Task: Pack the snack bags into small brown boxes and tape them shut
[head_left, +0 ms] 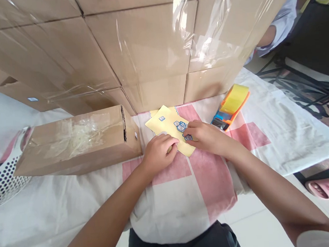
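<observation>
A yellow paper sheet (169, 125) lies at an angle on the cloth, marked with small blue-outlined shapes (181, 126). My left hand (160, 153) rests over the sheet's lower left edge, thumb and forefinger pinched together; what is between them is too small to make out. From the right, my right hand (202, 135) holds the sheet down, its curled fingertips beside one blue-outlined shape. Part of the sheet is hidden under both hands. Right of my right hand stands a tape dispenser (231, 107) in orange and blue with a yellow roll.
Taped cardboard boxes (147, 39) form a wall behind the sheet. One long carton (79, 141) lies to the left, with a white perforated basket (7, 181) beyond it. A person's sleeve (284, 22) and a black chair (313, 39) are at the right.
</observation>
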The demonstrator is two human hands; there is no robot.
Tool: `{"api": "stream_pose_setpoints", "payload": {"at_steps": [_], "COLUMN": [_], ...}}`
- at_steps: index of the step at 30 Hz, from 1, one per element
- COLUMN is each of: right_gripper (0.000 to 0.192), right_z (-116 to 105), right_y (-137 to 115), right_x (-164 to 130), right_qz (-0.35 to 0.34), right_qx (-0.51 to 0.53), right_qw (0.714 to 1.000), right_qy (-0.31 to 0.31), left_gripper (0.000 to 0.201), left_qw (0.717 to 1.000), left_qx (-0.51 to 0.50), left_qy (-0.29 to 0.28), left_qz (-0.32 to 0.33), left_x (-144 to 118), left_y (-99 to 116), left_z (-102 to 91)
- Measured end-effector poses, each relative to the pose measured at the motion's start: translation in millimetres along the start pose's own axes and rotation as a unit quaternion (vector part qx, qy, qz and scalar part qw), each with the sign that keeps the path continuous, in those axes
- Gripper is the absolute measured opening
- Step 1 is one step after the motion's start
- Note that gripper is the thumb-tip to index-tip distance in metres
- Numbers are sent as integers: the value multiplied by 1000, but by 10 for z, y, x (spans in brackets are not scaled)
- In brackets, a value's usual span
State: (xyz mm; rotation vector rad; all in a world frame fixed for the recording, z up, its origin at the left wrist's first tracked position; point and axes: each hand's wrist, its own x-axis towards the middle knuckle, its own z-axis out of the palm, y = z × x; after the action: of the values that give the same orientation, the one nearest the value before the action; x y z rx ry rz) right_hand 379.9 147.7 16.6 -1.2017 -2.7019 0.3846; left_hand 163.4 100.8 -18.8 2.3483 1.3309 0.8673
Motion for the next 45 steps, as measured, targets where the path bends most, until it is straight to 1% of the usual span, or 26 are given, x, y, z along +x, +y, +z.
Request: {"api": "stream_pose_setpoints", "payload": {"at_steps": [2,4,7,10,12,14,15,17,18,19,21,23,24,26,30,33,35,38,41,45], "right_gripper": [11,18,22,14,9,8,8,8,9,11,16,18,18,18,21,22,21,18,15,18], "right_z": [-1,-8,-10,-8,-20,-40,-50,-58,-54,-43,-8,32,49,67,60,57,68,96,121,125], "right_y": [-46,-85,-100,-77,-65,-71,-79,-101,-111,-118,-124,-121,-118,-113,-112,-117,-118,-122,-141,-176], "right_x": [19,34,48,54,56,54,51,38,30,21,6,-3,-4,-5,-9,-13,-10,6,25,37], "right_qz": [10,17,19,35,45,30,13,-33,-58,-83,-124,-147,-153,-155,-134,-123,-104,-63,-47,-70], "right_qx": [-40,-68,-63,37,125,195,219,239,234,220,175,132,119,107,107,113,118,113,96,102], "right_qw": [999,997,998,998,988,972,965,955,954,956,962,967,966,965,968,969,971,976,979,978], "right_qy": [-2,-6,1,36,79,124,144,173,178,178,167,163,169,183,184,182,181,175,175,168], "left_gripper": [20,20,20,23,26,24,22,19,21,25,35,35,32,24,27,28,31,32,28,16], "left_qw": [1000,1000,999,996,994,995,997,998,992,978,929,881,867,851,835,826,823,832,856,898], "left_qx": [0,3,30,74,80,60,39,-35,-97,-172,-324,-418,-439,-459,-484,-487,-487,-483,-445,-363], "left_qy": [-2,-5,-11,-42,-67,-75,-70,-39,-18,3,25,24,24,35,47,55,76,100,115,124], "left_qz": [1,0,11,35,36,21,5,-46,-80,-115,-176,-218,-234,-253,-258,-280,-282,-254,-237,-217], "left_x": [-4,-3,6,13,14,11,10,8,8,9,16,28,35,46,54,53,54,52,28,-29], "left_y": [-2,3,29,64,76,75,72,65,64,64,69,78,83,93,113,120,111,80,56,73], "left_z": [9,8,-17,-41,-43,-39,-36,-36,-39,-43,-54,-68,-76,-96,-135,-131,-103,-41,4,2]}}
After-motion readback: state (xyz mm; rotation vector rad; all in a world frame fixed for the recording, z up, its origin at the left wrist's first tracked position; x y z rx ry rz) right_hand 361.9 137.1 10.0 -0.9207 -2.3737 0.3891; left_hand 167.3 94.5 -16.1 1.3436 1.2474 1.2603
